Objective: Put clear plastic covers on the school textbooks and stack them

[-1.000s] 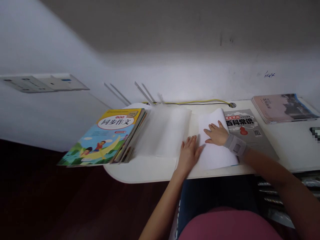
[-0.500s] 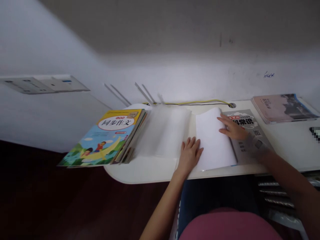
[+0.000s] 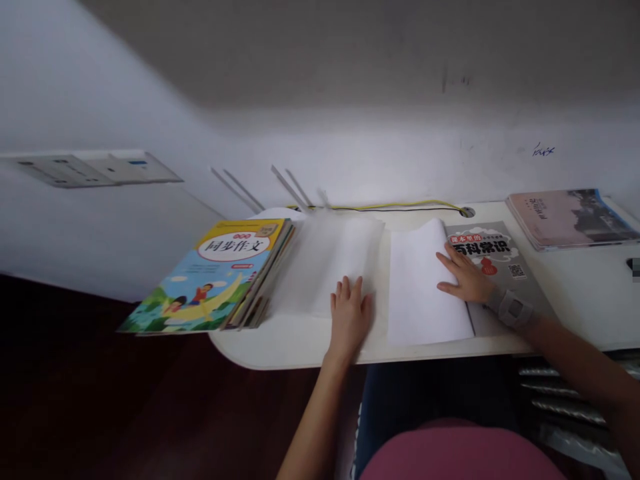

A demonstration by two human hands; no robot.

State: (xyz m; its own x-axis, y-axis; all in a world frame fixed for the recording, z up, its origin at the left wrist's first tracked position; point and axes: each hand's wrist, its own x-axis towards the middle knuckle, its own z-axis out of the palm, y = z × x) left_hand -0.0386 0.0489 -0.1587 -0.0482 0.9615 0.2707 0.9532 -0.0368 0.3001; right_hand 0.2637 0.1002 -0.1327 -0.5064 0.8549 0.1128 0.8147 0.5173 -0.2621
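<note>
A person's left hand (image 3: 349, 317) lies flat and open, its fingertips resting on the near edge of a translucent plastic sheet (image 3: 330, 267), while the right hand (image 3: 465, 281), fingers spread, rests well apart at the right edge of a stack of white paper (image 3: 425, 287), its fingertips over the paper and its palm above a grey book (image 3: 505, 263). Neither hand grips anything. A grey wrist brace (image 3: 510, 308) circles the right wrist.

The plastic sheet and the paper lie side by side on a curved white desk (image 3: 285, 353), with a narrow strip of desktop between them. The sheet's surface is hazy and pale; the paper is plain, its edges straight, its right side overlapping the grey book, whose cover bears bold Chinese lettering.

To the left, a stack of books (image 3: 220, 280) topped by a colourful illustrated cover sits against the plastic sheet and overhangs the desk edge. Farther right lies a pink-covered book (image 3: 570, 219). A yellow and black cable (image 3: 395, 205) runs along the back of the desk to a round grommet (image 3: 467, 212), below a white wall.

Since the earlier frame, the left hand has shifted left, off the paper's edge and onto the plastic, and the right hand has moved slightly nearer.
</note>
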